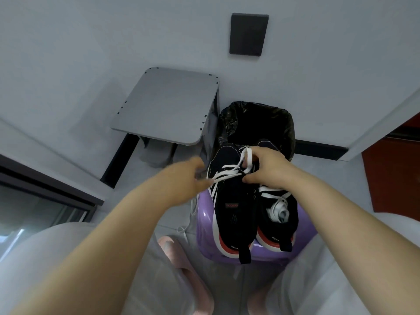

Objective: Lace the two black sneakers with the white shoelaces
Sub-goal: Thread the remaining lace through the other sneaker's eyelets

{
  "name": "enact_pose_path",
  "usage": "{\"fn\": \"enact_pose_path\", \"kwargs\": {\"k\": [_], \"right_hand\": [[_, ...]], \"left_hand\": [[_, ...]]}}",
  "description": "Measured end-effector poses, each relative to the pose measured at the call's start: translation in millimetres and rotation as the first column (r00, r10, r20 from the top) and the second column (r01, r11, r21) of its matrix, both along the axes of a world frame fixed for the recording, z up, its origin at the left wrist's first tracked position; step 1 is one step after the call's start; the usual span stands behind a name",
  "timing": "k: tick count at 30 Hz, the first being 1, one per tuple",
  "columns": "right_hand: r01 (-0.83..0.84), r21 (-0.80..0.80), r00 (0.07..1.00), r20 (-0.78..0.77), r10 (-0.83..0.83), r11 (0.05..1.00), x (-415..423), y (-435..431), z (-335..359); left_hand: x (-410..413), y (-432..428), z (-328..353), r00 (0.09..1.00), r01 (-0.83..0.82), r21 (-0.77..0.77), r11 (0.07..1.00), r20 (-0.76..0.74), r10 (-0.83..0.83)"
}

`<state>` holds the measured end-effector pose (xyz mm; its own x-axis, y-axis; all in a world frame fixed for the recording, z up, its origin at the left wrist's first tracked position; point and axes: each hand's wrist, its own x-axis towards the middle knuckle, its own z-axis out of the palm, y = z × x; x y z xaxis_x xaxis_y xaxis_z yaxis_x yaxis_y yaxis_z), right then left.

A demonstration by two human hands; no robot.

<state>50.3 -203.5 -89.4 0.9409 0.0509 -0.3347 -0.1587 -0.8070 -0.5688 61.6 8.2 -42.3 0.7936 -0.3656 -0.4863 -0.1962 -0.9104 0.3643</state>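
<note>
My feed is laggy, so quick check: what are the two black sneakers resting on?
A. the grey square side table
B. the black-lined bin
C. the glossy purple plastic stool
C: both black sneakers sit side by side on the glossy purple plastic stool.

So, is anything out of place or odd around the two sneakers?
Yes. A white bundle, lace or sock, is stuffed inside the right-side sneaker, and a loose lace end dangles off the purple stool towards the floor.
</note>
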Motion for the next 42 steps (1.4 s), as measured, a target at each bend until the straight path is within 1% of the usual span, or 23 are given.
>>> {"fn": "enact_pose_path", "kwargs": {"k": [2, 3, 5, 6, 7, 9, 10, 11, 12, 13, 14, 16, 17, 19, 21, 25, 28, 30, 32, 34, 36, 38, 42], "right_hand": [[0.014, 0.08, 1.0, -0.003, -0.014, 0.997, 0, 0, -2], [0.018, 0.095, 1.0, -0.006, -0.018, 0.995, 0, 0, -2], [0.03, 0.095, 0.999, -0.02, -0.028, 0.995, 1, -1, -3], [0.031, 0.088, 0.999, -0.025, -0.028, 0.996, 2, -2, -3], [0.033, 0.08, 0.999, -0.031, -0.031, 0.996, 2, -2, -3], [0.049, 0.081, 0.998, -0.045, -0.045, 0.995, 1, -1, -3], [0.054, 0.084, 0.998, -0.049, -0.05, 0.995, 1, 0, -3], [0.055, 0.082, 0.997, -0.05, -0.051, 0.995, 1, 0, -2], [0.05, 0.076, 0.998, -0.049, -0.046, 0.996, 0, 0, 0], [0.045, 0.067, 0.998, -0.05, -0.041, 0.997, 0, 1, 1], [0.039, 0.06, 0.998, -0.047, -0.036, 0.997, 0, 2, 2], [0.034, 0.052, 0.999, -0.036, -0.032, 0.998, 0, 3, 3], [0.032, 0.047, 0.999, -0.029, -0.031, 0.998, -1, 4, 2], [0.02, 0.021, 1.0, 0.002, -0.02, 1.0, -2, 4, 2], [-0.02, -0.017, 0.998, 0.056, 0.021, 1.0, -4, 5, 2], [-0.157, -0.042, 0.977, 0.139, 0.162, 0.987, -8, 9, 5], [-0.224, -0.134, 0.954, 0.171, 0.246, 0.965, -10, 10, 5], [-0.269, -0.186, 0.941, 0.159, 0.299, 0.945, -14, 10, 5], [-0.32, -0.169, 0.929, 0.139, 0.344, 0.932, -21, 12, 8], [-0.378, -0.123, 0.904, 0.163, 0.394, 0.918, -30, 18, 15], [-0.449, -0.093, 0.87, 0.181, 0.458, 0.889, -37, 25, 23], [-0.489, -0.035, 0.863, 0.125, 0.489, 0.872, -45, 27, 34], [-0.468, 0.004, 0.881, 0.08, 0.467, 0.884, -59, 22, 47]], "left_hand": [[-5, -5, -5, 0.992, 0.124, 0.05, 0.991, 0.001, -0.124], [-4, -6, -3, 0.987, 0.153, 0.019, 0.988, 0.035, -0.154], [-3, -7, 5, 0.985, 0.144, -0.163, 0.976, 0.114, -0.126], [-2, -8, 11, 0.992, 0.085, -0.326, 0.942, 0.115, -0.05], [-1, -8, 18, 0.999, -0.024, -0.523, 0.852, 0.029, 0.045], [0, -6, 31, 0.955, -0.286, -0.796, 0.533, -0.282, 0.092], [2, -5, 34, 0.918, -0.38, -0.836, 0.396, -0.393, 0.052], [2, -4, 35, 0.885, -0.448, -0.839, 0.309, -0.464, 0.021], [2, -4, 36, 0.864, -0.487, -0.824, 0.29, -0.503, 0.024], [2, -4, 34, 0.856, -0.502, -0.794, 0.343, -0.513, 0.065], [2, -5, 31, 0.862, -0.49, -0.744, 0.453, -0.49, 0.128], [1, -5, 24, 0.912, -0.376, -0.531, 0.759, -0.356, 0.203], [0, -5, 20, 0.944, -0.281, -0.378, 0.882, -0.275, 0.183], [-2, -6, 12, 0.983, -0.059, -0.084, 0.995, -0.179, 0.043], [-4, -8, 11, 0.97, 0.09, -0.005, 0.996, -0.227, -0.088], [-3, -12, 23, 0.867, 0.065, -0.178, 0.982, -0.477, -0.143], [2, -12, 24, 0.84, 0.073, -0.151, 0.986, -0.523, -0.142], [7, -15, 14, 0.901, 0.047, -0.043, 0.998, -0.43, -0.061], [14, -19, -3, 0.987, 0.021, 0.079, 0.997, -0.161, -0.008], [17, -26, -17, 0.999, 0.015, 0.072, 0.997, 0.049, -0.018], [18, -32, -24, 0.998, 0.043, 0.007, 0.999, 0.051, -0.043], [17, -36, -26, 0.999, 0.042, 0.001, 0.999, -0.004, -0.042], [15, -38, -29, 0.997, 0.054, 0.026, 0.998, -0.051, -0.053]]}}
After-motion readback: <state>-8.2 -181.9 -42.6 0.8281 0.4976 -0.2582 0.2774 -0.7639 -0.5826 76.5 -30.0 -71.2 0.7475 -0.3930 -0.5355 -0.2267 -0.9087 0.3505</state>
